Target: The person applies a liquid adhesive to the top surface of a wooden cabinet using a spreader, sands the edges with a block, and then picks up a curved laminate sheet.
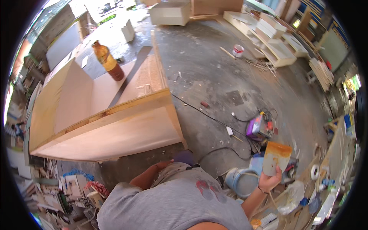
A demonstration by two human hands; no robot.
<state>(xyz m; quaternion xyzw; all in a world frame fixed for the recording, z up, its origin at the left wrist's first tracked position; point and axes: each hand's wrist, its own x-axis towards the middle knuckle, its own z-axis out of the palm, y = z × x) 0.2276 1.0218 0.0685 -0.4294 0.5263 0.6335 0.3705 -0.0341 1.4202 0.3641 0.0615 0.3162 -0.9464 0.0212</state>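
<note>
Right hand point(271, 181) pinches a stained sheet point(276, 156).
Probably light, stiff; I'd hold its lower edge. Left hand point(164, 165): grip unclear to me.

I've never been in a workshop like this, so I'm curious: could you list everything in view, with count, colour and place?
Flat sheet: 1, pale with orange-brown staining, in the right hand
Wooden box: 1, pale tan, left
Bottle: 1, amber and brown, on the wooden box
Strip: 1, dark grey, across the wooden box
Bucket: 1, light blue, beside the right forearm
Pail: 1, white and red, far floor
Container: 1, purple-sided, right floor
Cables: uncounted, black, mid-floor
Ring: 1, white, right
Plastic bag: 1, clear, lower right
Other clutter: uncounted, mixed, around the edges; too small to tell
Shirt: 1, grey, bottom centre
Left hand: 1, bare, by the waist
Right hand: 1, bare, lower right
</note>
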